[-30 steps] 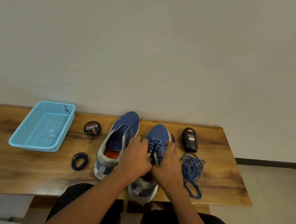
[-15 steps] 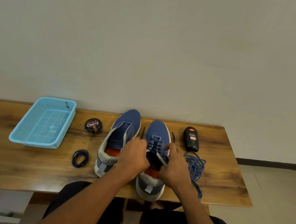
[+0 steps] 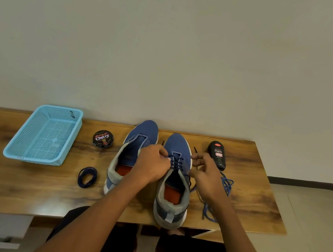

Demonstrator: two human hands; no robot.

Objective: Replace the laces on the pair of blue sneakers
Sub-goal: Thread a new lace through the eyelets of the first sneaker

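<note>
Sitting at the near edge of the wooden counter [image 3: 248,195], a person works on the right sneaker [image 3: 174,183] of a blue pair. This sneaker stands near the middle of the counter, its heel at the near edge and a little over it, its toe toward the far edge by the wall. A dark lace [image 3: 177,162] crosses through its eyelets. The left hand [image 3: 152,165] has its fingers curled and pinches the lace at the left side of the eyelets. The right hand [image 3: 207,176] is just to the right of the shoe; its thumb and forefinger pinch the other end of the dark lace, whose tip points toward the far edge. The left sneaker [image 3: 134,142] stands just beside the right one, partly hidden by the left forearm, and no lace shows in it.

A loose blue lace [image 3: 226,185] lies in a tangle on the counter toward the right edge, partly under the right hand. A black bottle [image 3: 217,154] lies near the far edge, just beyond this tangle. A small coiled dark lace [image 3: 87,177] lies left of the left sneaker, and beyond it stands a round tin [image 3: 103,139] with the word Cherry. A light blue basket [image 3: 15,150] rests toward the left end of the counter
</note>
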